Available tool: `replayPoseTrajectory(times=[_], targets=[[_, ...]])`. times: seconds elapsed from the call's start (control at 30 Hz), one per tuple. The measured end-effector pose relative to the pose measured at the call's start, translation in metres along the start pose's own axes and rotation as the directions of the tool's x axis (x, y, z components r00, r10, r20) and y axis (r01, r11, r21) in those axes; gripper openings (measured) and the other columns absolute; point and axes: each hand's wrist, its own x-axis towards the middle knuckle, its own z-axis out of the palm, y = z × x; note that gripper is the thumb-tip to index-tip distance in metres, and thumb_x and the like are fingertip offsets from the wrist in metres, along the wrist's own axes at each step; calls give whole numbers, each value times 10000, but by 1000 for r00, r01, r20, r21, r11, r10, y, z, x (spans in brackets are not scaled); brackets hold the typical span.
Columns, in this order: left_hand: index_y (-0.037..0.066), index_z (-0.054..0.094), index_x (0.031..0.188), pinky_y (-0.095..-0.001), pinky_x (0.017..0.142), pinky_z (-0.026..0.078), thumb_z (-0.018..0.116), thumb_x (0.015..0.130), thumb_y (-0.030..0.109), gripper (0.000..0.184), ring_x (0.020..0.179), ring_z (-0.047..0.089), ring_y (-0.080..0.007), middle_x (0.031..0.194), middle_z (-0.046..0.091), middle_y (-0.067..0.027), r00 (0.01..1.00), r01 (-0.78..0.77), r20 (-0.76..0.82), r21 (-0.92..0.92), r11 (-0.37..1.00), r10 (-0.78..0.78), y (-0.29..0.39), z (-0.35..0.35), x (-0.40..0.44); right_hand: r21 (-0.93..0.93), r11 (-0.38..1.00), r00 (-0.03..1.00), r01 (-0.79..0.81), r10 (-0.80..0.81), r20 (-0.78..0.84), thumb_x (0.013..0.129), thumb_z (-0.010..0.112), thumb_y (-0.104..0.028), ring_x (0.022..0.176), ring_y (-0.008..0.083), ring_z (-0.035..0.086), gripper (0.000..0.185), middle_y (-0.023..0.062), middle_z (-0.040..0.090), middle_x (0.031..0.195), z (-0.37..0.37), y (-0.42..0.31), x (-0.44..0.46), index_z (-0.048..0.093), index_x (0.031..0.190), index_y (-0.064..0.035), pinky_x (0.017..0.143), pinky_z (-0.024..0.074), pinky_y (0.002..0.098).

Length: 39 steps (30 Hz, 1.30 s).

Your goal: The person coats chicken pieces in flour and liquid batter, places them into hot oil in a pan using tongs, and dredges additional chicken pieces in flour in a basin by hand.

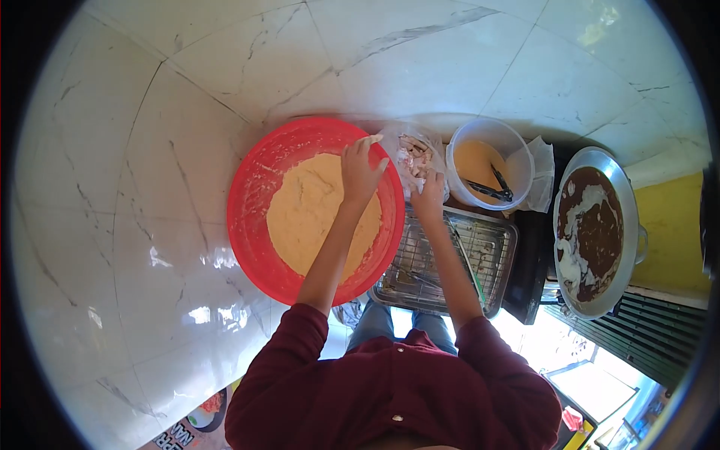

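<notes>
A wide red basin [244, 217] holds pale yellow flour-like powder [315, 206]. Over the basin's right side is my left hand [361, 174], its fingers apart near the rim and the plastic bag, with a little powder on them. My right hand [429, 196] is at the lower edge of the clear plastic bag [409, 154], which holds pale pinkish pieces. Its fingers are bent against the bag's contents; what they hold, if anything, is hidden. Right of the bag, a clear round tub [530, 161] contains orange-tan liquid and black tongs [491, 189].
A metal tray with a wire rack [487, 259] lies below the bag and tub. On the right stands a large metal pan [626, 247] of dark brown liquid with pale foam. White marbled tiles [172, 150] surround the basin. A plate with red food shows at the lower left.
</notes>
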Motion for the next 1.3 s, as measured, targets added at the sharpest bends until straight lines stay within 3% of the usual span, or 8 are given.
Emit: replayPoseTrajectory(times=[0.1, 0.27, 0.4, 0.6, 0.7, 0.77, 0.9, 1.3], targets=[[38, 576, 963, -419, 973, 292, 627, 718, 204, 301, 996, 508, -267, 1020, 562, -105, 991, -134, 26, 53, 990, 132, -7, 25, 23, -226, 974, 1000, 20, -25, -19, 752, 565, -67, 816, 346, 523, 282, 203, 490, 928, 15, 23, 14, 528, 1031, -43, 703, 438, 413], [15, 555, 966, -465, 990, 273, 572, 730, 127, 262, 1002, 497, -286, 990, 558, -149, 950, -228, 242, 100, 968, 199, -20, 45, 35, -343, 896, 876, -282, 386, 289, 764, 538, -163, 886, 365, 565, 322, 226, 574, 935, 20, 10, 56, 525, 1079, -97, 736, 453, 446], [-4, 541, 997, -464, 981, 285, 565, 731, 116, 292, 1006, 490, -303, 1000, 549, -172, 945, -234, 234, -4, 972, 228, -28, 53, 35, -355, 919, 935, -170, 265, 236, 761, 537, -208, 831, 343, 593, 342, 197, 612, 881, 44, 39, 70, 538, 1094, -133, 724, 463, 441], [-22, 527, 1016, -453, 971, 298, 574, 718, 115, 331, 1014, 478, -318, 1020, 538, -176, 951, -232, 205, -24, 972, 232, -33, 55, 34, -402, 902, 846, -158, 334, 416, 765, 534, -219, 929, 318, 581, 261, 165, 604, 991, 51, 42, 84, 619, 1000, -143, 781, 461, 426], [-28, 519, 1024, -442, 969, 300, 585, 704, 105, 353, 1021, 471, -321, 1032, 530, -177, 955, -229, 191, -23, 973, 229, -33, 58, 33, -282, 937, 929, -207, 279, 245, 756, 528, -180, 898, 294, 597, 282, 143, 618, 968, 56, 46, 88, 619, 1023, -194, 767, 471, 398], [-33, 512, 1032, -437, 969, 299, 591, 695, 98, 370, 1025, 466, -322, 1040, 524, -181, 957, -227, 182, -21, 974, 227, -34, 60, 33, -190, 908, 850, -374, 417, 322, 745, 534, -128, 851, 251, 616, 306, 93, 636, 943, 50, 29, 96, 628, 1012, -243, 726, 487, 375], [-42, 489, 1040, -433, 967, 293, 605, 678, 83, 400, 1035, 454, -330, 1070, 500, -200, 969, -213, 123, -35, 976, 216, -35, 62, 33, -183, 962, 918, -202, 251, 307, 796, 507, -200, 673, 225, 633, 275, 102, 649, 826, 67, 48, 104, 618, 1045, -231, 589, 497, 348], [-13, 480, 1079, -440, 964, 275, 598, 702, 138, 424, 1067, 435, -322, 1105, 490, -173, 970, -197, 141, -31, 980, 200, -40, 69, 31, -641, 753, 810, -152, 466, 355, 812, 534, -270, 906, 192, 619, 234, 36, 625, 1025, 90, 58, 127, 624, 1026, -295, 690, 508, 336]])
